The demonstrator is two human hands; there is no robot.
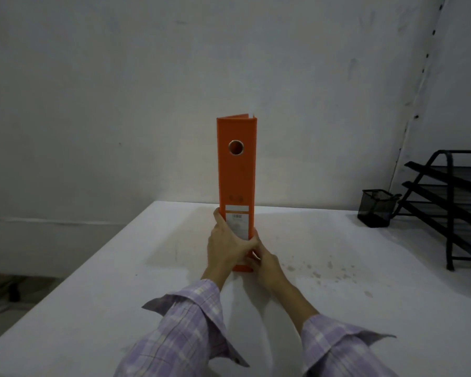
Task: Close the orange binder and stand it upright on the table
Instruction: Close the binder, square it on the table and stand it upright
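The orange binder (236, 175) stands upright on the white table (120, 281), spine toward me, with a round finger hole near its top and a white label low on the spine. Its covers look closed, with white pages showing at the top edge. My left hand (225, 240) wraps the lower left side of the spine. My right hand (264, 261) grips the lower right edge close to the base. Both hands touch each other in front of the spine. The binder's foot rests on the tabletop.
A black mesh pen cup (375, 208) sits at the table's far right, beside a black tiered wire tray rack (446, 205). A grey wall rises right behind the table. Faint stains mark the tabletop to the right of the binder.
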